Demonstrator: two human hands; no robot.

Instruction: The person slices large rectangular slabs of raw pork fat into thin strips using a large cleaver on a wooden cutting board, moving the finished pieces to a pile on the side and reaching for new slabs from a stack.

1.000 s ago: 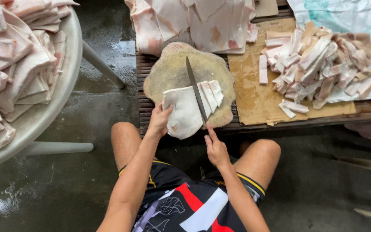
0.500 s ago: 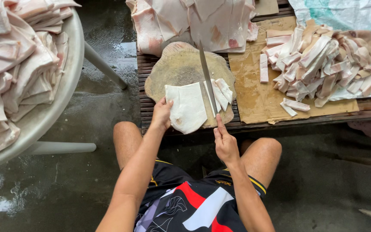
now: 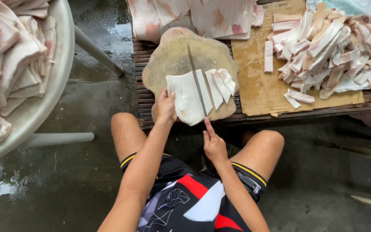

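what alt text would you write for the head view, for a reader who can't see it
Seen from above, a seated person's right hand draws a long knife through a pale slab of pork skin on a round wooden chopping block, while the left hand pins the slab. Cut strips lie beside the blade, a heap of strips on cardboard further right.

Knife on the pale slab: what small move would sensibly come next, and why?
Probably press the knife down through the slab. The blade lies across it beside three cut strips, the right hand grips the handle, and the left hand pins the slab's uncut edge on the round wooden block.
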